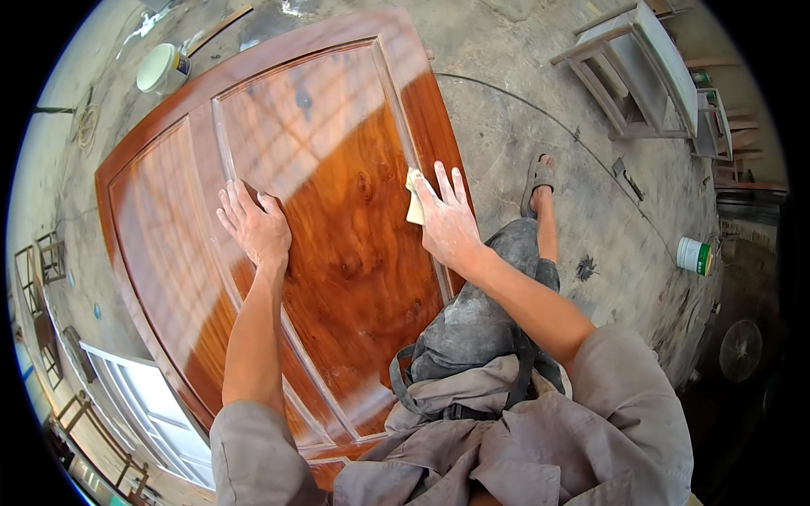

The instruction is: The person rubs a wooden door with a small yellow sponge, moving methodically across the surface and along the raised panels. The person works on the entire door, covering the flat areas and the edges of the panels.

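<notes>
A glossy reddish-brown wooden panel door (354, 244) lies flat below me, with light reflected over its far and left parts. White dust lies along the moulding grooves between its panels. My left hand (256, 228) rests palm down on the strip left of the large middle panel, fingers stretched out and holding nothing. In my right hand (449, 223) is a folded piece of pale yellow sandpaper (414, 201), pressed against the moulding on that panel's right side. Pale dust coats both hands. Part of the sandpaper is hidden under the right fingers.
Beyond the door's far left corner stands a white bucket (160, 69). A cable (527, 103) crosses the concrete floor (506, 51) to the right. Farther right are a wooden furniture frame (629, 76) and a white-and-green can (693, 255). A white framed panel (156, 413) lies at lower left.
</notes>
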Tool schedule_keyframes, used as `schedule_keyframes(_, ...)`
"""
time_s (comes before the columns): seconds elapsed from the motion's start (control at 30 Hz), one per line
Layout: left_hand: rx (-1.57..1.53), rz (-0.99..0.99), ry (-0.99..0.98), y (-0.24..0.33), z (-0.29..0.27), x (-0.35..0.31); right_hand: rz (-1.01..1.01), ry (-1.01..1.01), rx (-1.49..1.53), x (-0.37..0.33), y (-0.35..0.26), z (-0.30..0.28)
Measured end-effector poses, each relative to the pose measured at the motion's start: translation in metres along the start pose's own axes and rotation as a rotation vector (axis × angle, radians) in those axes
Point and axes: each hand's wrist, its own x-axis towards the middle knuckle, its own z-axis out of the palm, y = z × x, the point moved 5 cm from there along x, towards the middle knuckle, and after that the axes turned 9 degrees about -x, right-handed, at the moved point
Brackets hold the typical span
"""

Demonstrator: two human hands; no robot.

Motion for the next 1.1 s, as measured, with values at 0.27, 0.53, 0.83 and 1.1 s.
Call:
schedule_keyframes(0.27, -0.017, -0.008, -0.011, 0.002, -0.002, 0.0, 0.004, 0.015, 0.028, -0.005, 0.0, 0.002)
schedule_keyframes(0.53, 0.008, 0.001, 0.003, -0.001, -0.005, 0.0, -0.038, -0.03, 0.114, -0.035, -0.007, 0.004)
schedule_keyframes(0.83, 0.024, 0.007, 0.022, -0.004, -0.008, -0.007, -0.137, 0.061, -0.056, 0.064, 0.019, 0.005)
schedule_keyframes(1.1, 0.027, 0.022, 0.017, 0.005, -0.003, 0.0, -0.101, 0.166, -0.115, 0.156, 0.048, 0.0)
